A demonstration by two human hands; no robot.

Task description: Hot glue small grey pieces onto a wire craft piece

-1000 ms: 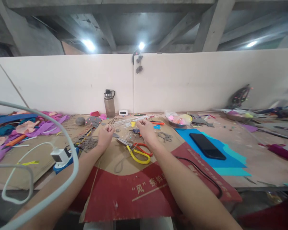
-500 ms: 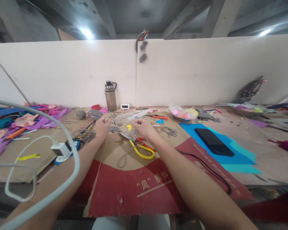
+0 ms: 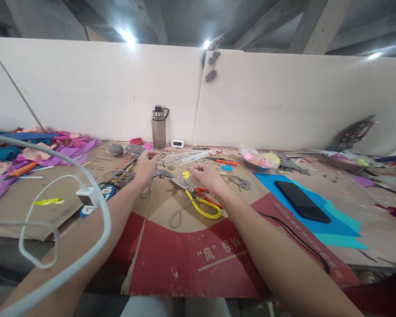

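Grey felt piece, just beyond yellow-handled scissors, is looking light and floppy; an edge pinch suits. Beside it left hand is clenching; right hand is curling, grip unclear.

left hand: contents too small to tell | white cable: cut off at left edge

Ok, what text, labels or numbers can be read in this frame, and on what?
"风", then likely "疾如": white print on the red band of the cardboard sheet, cut off by the right forearm.
Small white clock: digits too small to read.
Dark print at the same sheet's far edge, by the water bottle: blurred.
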